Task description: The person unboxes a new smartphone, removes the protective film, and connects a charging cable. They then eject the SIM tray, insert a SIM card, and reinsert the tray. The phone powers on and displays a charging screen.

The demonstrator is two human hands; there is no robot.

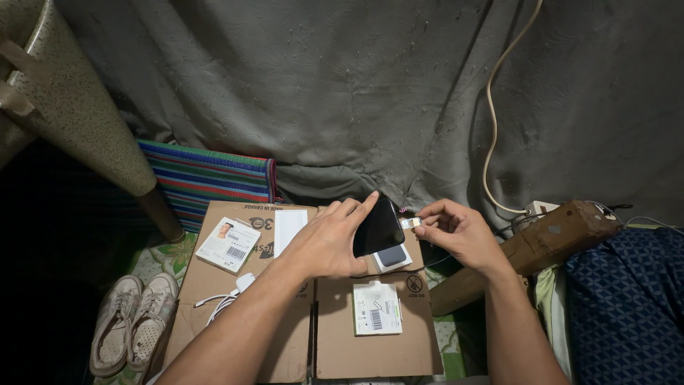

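While L hand (329, 242) tilts the phone (377, 227) up off the cardboard (356, 342) for access, R hand (459, 229) pinches a small plug (410, 223) at its edge.

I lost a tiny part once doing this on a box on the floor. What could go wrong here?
The small metal piece is only pinched in the right hand fingertips; if dropped, it could vanish into the gap between the cardboard flaps or the dim clutter around. The dark phone is held tilted on edge by the left hand, so it might slip onto the small white box.
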